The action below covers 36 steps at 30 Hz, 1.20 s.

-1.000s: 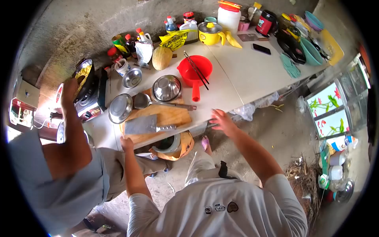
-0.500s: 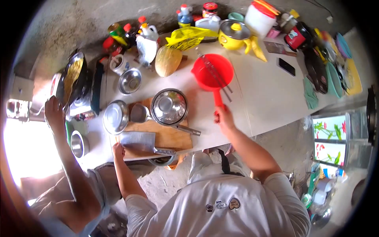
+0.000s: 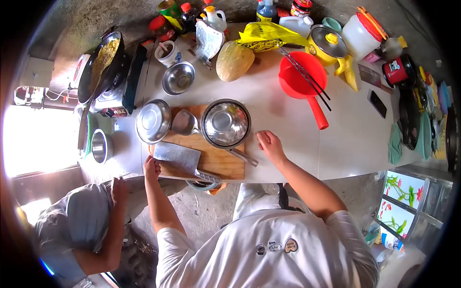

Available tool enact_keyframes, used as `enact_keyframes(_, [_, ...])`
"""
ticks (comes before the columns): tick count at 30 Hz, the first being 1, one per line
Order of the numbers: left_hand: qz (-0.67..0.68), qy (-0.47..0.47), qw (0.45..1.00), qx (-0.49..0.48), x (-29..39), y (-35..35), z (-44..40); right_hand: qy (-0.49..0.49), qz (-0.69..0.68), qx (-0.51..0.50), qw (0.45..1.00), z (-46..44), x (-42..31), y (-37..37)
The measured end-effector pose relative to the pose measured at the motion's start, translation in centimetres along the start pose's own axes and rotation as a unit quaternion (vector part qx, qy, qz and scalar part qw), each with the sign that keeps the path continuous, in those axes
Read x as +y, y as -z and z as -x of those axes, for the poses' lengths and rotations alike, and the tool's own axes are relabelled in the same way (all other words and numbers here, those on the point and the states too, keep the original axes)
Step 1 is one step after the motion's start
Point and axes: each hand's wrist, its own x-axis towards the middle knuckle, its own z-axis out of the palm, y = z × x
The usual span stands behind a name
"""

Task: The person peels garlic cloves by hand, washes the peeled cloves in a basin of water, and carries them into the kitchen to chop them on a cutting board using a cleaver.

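Note:
My left hand point(image 3: 152, 168) is closed at the left edge of the wooden cutting board point(image 3: 223, 165); what it grips, if anything, is hidden. Beside it a cleaver point(image 3: 176, 157) lies on the board. My right hand point(image 3: 271, 146), fingers curled in with nothing visible in them, hovers over the white table right of the board. Up and to its right stands a red dipper point(image 3: 300, 79), handle toward me, with dark chopsticks point(image 3: 312, 81) across its rim. A steel bowl point(image 3: 223, 122) sits in a handled pan on the board, near a spatula point(image 3: 184, 123) and a steel lid-like dish point(image 3: 153, 121).
At left, a wok point(image 3: 103, 62) with food sits on a stove, a spatula in it. Another person's arm point(image 3: 113, 225) is at lower left. A melon point(image 3: 234, 61), yellow bag point(image 3: 269, 36), yellow pot point(image 3: 329, 43) and bottles line the back. A phone point(image 3: 377, 103) lies at right.
My right hand has let go of the red dipper's handle and drawn back toward the board. My left hand stays by the board. The other person's hand has dropped away from the wok.

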Motion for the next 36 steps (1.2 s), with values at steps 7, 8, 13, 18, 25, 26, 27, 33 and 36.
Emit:
enact_keyframes(7, [0.009,-0.014,1.000,-0.024,0.2,-0.1,-0.4,-0.139,-0.014,-0.041,0.989,-3.1,-3.0,-2.7])
enact_keyframes(8, [0.016,-0.003,1.000,-0.018,0.2,-0.2,-0.2,-0.152,-0.037,-0.060,0.986,-3.4,-2.5,-2.6])
enact_keyframes(13, [0.009,-0.013,1.000,-0.007,0.0,-0.6,0.1,-0.082,-0.001,-0.037,0.996,-3.2,-2.2,-1.8])
enact_keyframes(18, [0.023,-0.029,0.999,-0.001,0.0,-0.6,0.5,-0.040,-0.080,0.077,0.993,-5.2,-2.5,2.2])
enact_keyframes(25, [0.043,-0.021,0.999,0.008,0.1,-0.9,0.8,-0.009,-0.171,0.143,0.975,-8.6,-2.8,1.8])
enact_keyframes(26, [0.051,-0.024,0.998,0.003,0.0,-1.0,0.8,-0.003,-0.196,0.164,0.967,-8.6,-2.3,1.4])
enact_keyframes(27, [0.061,-0.028,0.998,-0.001,0.0,-1.0,0.8,0.004,-0.221,0.185,0.958,-8.4,-2.0,1.0])
enact_keyframes(33, [0.084,-0.037,0.996,0.000,-0.5,-1.3,0.6,0.220,0.311,0.070,0.922,-4.7,0.5,-3.5])
enact_keyframes(36, [0.094,-0.043,0.995,0.006,-0.6,-1.4,0.5,0.352,0.487,-0.012,0.799,-6.3,-2.0,-6.7])
